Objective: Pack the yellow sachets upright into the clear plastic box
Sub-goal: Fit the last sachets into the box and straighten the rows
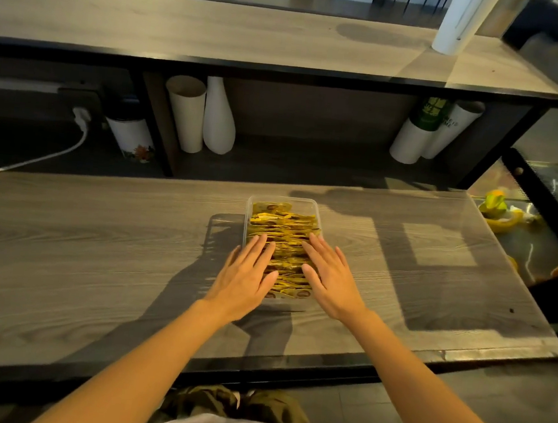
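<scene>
Two hands laid flat on sachets: left hand, right hand, fingers straight and spread, nothing gripped. Box seen full, sachets packed on edge, set mid-bench. Step judged: final levelling. Next: even downward press required, box kept from sliding.

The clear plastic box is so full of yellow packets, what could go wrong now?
The yellow sachets fill the clear plastic box to its rim, so some might spring up or tip when the flat left hand and right hand lift off. Pressing hard could crumple them, or slide the box along the grey wooden table.
</scene>
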The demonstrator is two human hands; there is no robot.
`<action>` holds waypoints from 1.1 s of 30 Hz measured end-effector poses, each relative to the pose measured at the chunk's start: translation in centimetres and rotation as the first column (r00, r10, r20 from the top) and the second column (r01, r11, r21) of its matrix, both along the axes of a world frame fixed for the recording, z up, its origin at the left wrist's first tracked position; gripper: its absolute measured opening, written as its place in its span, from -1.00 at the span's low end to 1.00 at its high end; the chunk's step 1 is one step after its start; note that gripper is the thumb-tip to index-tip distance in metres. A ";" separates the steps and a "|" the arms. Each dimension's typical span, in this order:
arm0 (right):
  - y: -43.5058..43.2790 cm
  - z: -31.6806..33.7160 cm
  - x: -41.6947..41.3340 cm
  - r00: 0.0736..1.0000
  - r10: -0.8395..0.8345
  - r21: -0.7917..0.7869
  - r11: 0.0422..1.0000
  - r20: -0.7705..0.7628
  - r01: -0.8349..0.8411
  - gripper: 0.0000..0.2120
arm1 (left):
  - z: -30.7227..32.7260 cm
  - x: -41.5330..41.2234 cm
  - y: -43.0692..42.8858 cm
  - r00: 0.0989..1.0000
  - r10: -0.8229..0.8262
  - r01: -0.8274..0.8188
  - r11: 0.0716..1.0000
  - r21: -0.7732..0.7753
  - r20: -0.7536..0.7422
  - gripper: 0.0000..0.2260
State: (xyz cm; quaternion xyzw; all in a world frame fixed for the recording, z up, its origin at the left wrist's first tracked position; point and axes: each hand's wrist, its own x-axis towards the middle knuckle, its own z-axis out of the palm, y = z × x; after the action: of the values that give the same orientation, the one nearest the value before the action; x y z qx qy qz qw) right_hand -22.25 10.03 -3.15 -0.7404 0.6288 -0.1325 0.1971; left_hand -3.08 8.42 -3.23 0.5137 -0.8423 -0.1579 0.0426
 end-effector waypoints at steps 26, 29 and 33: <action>-6.4 1.0 0.9 0.994 -0.090 0.033 0.995 -0.058 0.092 -0.51 | 0.9 -0.6 -5.7 0.988 0.131 -0.121 0.986 0.115 -0.085 -0.48; -6.3 0.7 0.9 0.994 -0.075 0.079 0.994 -0.076 0.081 -0.51 | 0.5 -0.7 -5.7 0.991 0.119 -0.108 0.983 0.148 -0.068 -0.49; -6.6 0.3 1.0 0.989 -0.064 0.119 0.990 -0.131 0.080 -0.50 | -0.1 -0.9 -5.8 0.995 0.103 -0.103 0.980 0.168 0.006 -0.47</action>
State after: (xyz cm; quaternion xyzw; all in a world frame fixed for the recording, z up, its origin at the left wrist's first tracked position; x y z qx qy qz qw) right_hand -21.28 3.45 -2.82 -0.7105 0.6734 -0.0526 0.1975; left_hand -4.02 2.66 -3.35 0.5581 -0.7981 -0.2268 0.0082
